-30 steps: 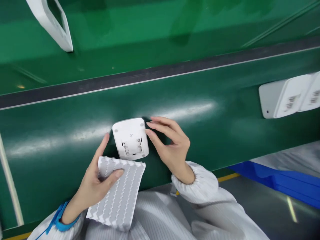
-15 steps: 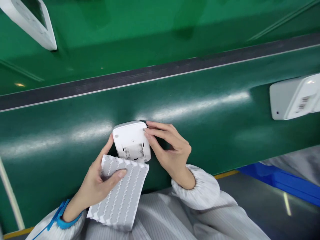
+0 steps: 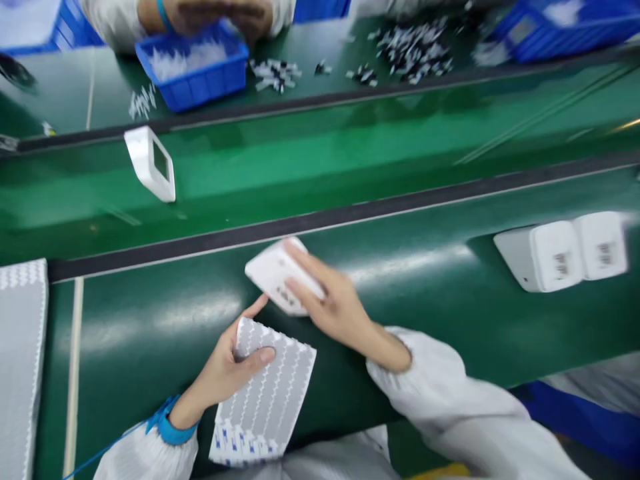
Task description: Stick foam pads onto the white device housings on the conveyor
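My left hand (image 3: 233,370) is closed on a grey sheet with wavy white rows (image 3: 273,393), its thumb on top and its index finger stretched toward the white device. Blue marks show along the sheet's lower edge. With my right hand (image 3: 333,300) I grip the white device (image 3: 280,277) by its right side. The device is tilted above the green work surface and smeared by motion; dark slots show on its face. My left index fingertip is at its lower left edge, and whether it touches cannot be told.
More white devices (image 3: 557,257) stand at the right. Another white device with a screen (image 3: 150,163) is on the bright green strip. Grey sheets (image 3: 20,360) lie far left. Across sit a blue bin (image 3: 200,87), small black-and-white parts (image 3: 415,53) and a person's hands (image 3: 215,13).
The view has shifted, showing more of the far side. My right hand has taken hold of the white device and tilted it up, away from the sheet. My left hand still holds the sheet.
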### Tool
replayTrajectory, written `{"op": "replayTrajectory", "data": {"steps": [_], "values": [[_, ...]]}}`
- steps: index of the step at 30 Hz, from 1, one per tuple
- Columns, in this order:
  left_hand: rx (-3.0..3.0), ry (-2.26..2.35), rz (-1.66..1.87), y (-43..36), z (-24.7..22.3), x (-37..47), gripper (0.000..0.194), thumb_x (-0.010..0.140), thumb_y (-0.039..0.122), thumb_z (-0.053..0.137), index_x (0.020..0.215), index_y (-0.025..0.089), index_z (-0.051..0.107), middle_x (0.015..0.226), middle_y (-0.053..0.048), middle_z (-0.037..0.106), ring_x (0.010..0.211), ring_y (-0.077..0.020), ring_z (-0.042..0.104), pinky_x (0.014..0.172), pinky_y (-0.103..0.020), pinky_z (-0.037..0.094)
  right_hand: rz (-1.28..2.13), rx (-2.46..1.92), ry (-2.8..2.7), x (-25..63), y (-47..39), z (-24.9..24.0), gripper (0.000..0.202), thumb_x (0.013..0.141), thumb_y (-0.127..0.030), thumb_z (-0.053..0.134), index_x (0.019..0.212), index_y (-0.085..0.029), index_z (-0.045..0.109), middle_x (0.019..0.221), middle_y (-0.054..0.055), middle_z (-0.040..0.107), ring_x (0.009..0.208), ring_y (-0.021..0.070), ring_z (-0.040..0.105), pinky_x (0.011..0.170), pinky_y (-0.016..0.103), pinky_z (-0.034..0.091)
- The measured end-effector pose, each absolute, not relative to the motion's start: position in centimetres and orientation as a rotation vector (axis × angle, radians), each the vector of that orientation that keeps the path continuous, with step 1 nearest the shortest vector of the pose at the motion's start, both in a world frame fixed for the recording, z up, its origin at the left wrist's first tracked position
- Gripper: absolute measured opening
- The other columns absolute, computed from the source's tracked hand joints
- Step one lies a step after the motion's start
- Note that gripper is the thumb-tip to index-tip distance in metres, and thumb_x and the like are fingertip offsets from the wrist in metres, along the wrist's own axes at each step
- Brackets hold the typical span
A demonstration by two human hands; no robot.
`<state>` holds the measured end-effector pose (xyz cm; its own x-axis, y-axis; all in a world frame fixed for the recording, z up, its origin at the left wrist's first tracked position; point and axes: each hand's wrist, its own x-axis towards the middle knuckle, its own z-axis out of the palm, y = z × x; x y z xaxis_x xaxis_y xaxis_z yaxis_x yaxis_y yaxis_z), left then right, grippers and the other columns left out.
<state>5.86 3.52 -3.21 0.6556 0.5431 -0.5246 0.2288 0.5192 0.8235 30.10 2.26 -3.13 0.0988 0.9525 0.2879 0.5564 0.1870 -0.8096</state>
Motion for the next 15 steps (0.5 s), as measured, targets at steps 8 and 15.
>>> {"op": "replayTrajectory", "data": {"steps": [8,15], "values": [[1.225,0.981,0.291,3.6,-4.2,6.2,0.047,0.089,0.059,0.075,0.121,0.026,0.068,0.078,0.002,0.058,0.063,-0.0156,0.051,0.062,-0.029,0.043,0.134,-2.094,-1.426,38.3,23.4,-1.8,0.049,0.108,-0.028,0.052,0.157,-0.027,0.053,0.138,0.016,0.069,0.123,0.0373,0.068,0.107,0.053,0.050],[1.219,1.173,0.283,3.2,-3.2,6.4,0.063,0.074,0.077,0.078,0.109,0.025,0.069,0.079,-0.001,0.068,0.062,-0.0198,0.059,0.059,-0.029,0.046,0.213,-2.022,-1.510,42.8,19.9,-3.1,0.076,0.106,-0.064,0.048,0.169,-0.026,0.028,0.170,0.010,0.039,0.157,0.0288,0.037,0.124,0.044,0.038]]}}
